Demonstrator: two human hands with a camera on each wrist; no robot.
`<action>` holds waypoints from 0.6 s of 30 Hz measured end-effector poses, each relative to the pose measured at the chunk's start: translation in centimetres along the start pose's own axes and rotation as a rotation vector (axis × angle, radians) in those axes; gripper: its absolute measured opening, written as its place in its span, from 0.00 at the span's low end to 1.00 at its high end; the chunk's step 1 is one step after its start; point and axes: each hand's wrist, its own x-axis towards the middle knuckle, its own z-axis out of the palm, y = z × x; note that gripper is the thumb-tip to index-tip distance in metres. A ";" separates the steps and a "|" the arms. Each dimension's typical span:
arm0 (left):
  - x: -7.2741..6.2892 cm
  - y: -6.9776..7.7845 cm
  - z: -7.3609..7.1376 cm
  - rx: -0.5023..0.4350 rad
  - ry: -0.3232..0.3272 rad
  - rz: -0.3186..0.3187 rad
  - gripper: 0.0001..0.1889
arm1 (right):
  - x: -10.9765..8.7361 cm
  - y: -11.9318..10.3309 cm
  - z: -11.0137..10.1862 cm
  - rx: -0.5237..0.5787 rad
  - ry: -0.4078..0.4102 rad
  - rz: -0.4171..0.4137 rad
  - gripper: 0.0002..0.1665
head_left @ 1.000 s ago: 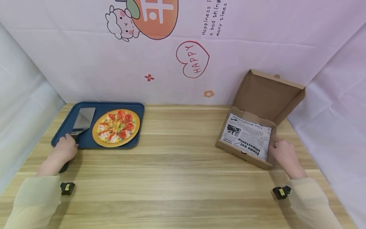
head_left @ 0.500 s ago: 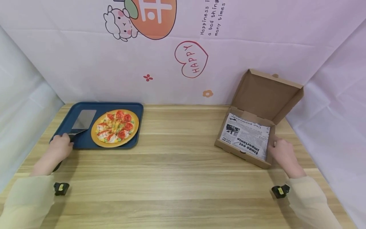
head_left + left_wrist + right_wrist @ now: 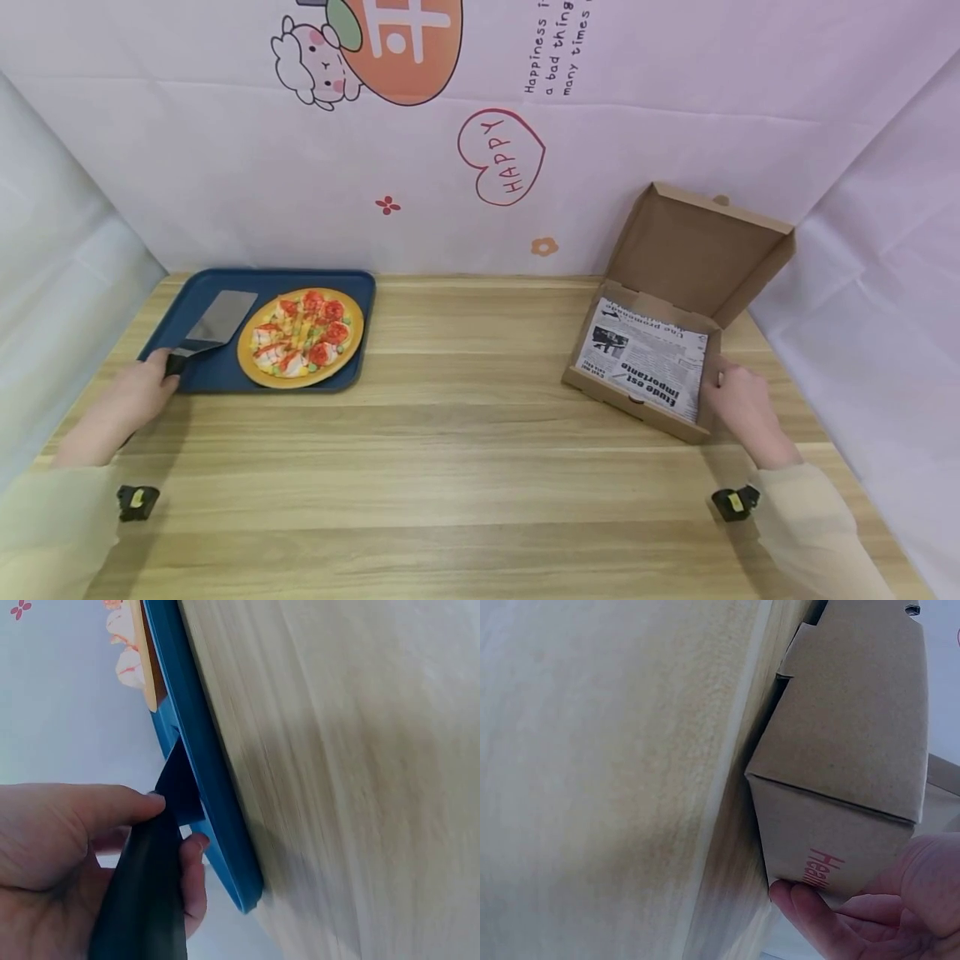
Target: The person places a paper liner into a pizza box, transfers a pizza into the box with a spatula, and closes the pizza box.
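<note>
My left hand [image 3: 138,398] grips the black handle of a metal pizza spatula [image 3: 222,317]. Its flat blade lies over the left part of a blue tray [image 3: 197,292], angled toward a round pizza [image 3: 302,337] with an orange-yellow rim. In the left wrist view, thumb and fingers wrap the dark handle [image 3: 146,892] where the spatula crosses the tray's edge. On the right, an open cardboard pizza box [image 3: 697,246] holds a newspaper-print sheet [image 3: 652,354]. My right hand [image 3: 744,406] pinches the box's right side wall, fingertips on its outside in the right wrist view; the thumb is mostly hidden there.
The wooden table [image 3: 465,433] stretches between tray and box. A printed white cloth [image 3: 420,167] hangs behind, right at the table's back edge, with more white cloth at both sides. A small black device sits by each wrist.
The left hand has moved left, turning the spatula so that its blade tip swings right toward the pizza. The right hand keeps its hold on the box, which stays put.
</note>
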 end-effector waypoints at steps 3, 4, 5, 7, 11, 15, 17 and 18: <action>-0.1 -0.3 -0.1 -0.008 0.007 0.006 0.24 | 0.0 0.0 0.0 0.000 -0.003 0.002 0.19; -0.2 -0.4 -0.2 -0.011 0.002 -0.003 0.24 | 0.0 0.0 0.0 0.003 -0.006 0.003 0.20; -0.3 -0.5 -0.3 -0.020 0.004 -0.010 0.23 | 0.0 0.0 0.0 0.004 -0.008 0.004 0.21; -0.5 -0.7 -0.6 -0.045 0.013 -0.021 0.18 | -0.1 -0.1 -0.1 0.006 -0.014 0.008 0.22; -1.0 -1.1 -1.0 -0.085 0.042 -0.050 0.11 | -0.1 0.0 0.0 -0.002 -0.015 0.007 0.22; -1.5 -1.4 -1.2 -0.088 0.090 -0.083 0.12 | -0.1 0.0 0.1 -0.004 -0.008 0.002 0.20; -1.8 -1.6 -1.4 -0.089 0.106 -0.094 0.12 | -0.1 0.0 0.2 -0.003 -0.004 0.001 0.20; -2.0 -1.6 -1.5 -0.081 0.113 -0.092 0.12 | -0.1 0.1 0.2 -0.003 -0.001 0.000 0.20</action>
